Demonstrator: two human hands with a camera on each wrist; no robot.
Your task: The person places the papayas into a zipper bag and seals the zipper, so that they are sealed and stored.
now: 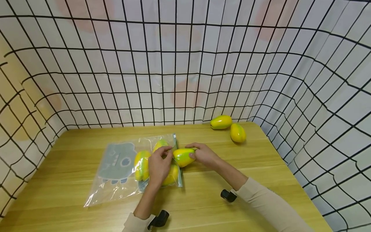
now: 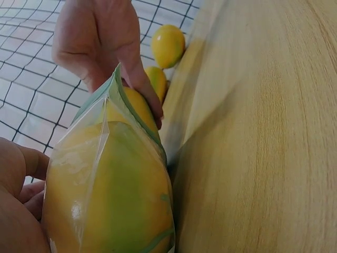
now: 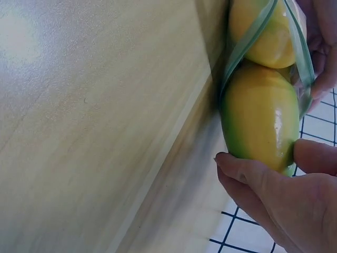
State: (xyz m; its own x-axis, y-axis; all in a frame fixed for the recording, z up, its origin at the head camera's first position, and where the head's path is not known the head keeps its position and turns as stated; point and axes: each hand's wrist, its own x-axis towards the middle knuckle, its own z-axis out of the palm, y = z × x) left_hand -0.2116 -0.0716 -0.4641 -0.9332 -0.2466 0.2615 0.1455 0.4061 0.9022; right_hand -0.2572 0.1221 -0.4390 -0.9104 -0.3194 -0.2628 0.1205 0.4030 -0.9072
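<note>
A clear zip bag with a grey-green cartoon print lies on the table, its green-edged mouth facing right. Inside are three yellow-green papayas, one farthest in and the others nearer the mouth. My left hand is over the bag and pinches the upper edge of its mouth. At the opening, my right hand grips another papaya by its outer end, fingers on one side and thumb on the other. In the right wrist view that papaya sits partly between the bag's green edges, against a papaya inside.
Two more papayas, one lying sideways and one beside it, rest at the table's back right. Black wire mesh over pale cloth stands along the back and both sides of the wooden table.
</note>
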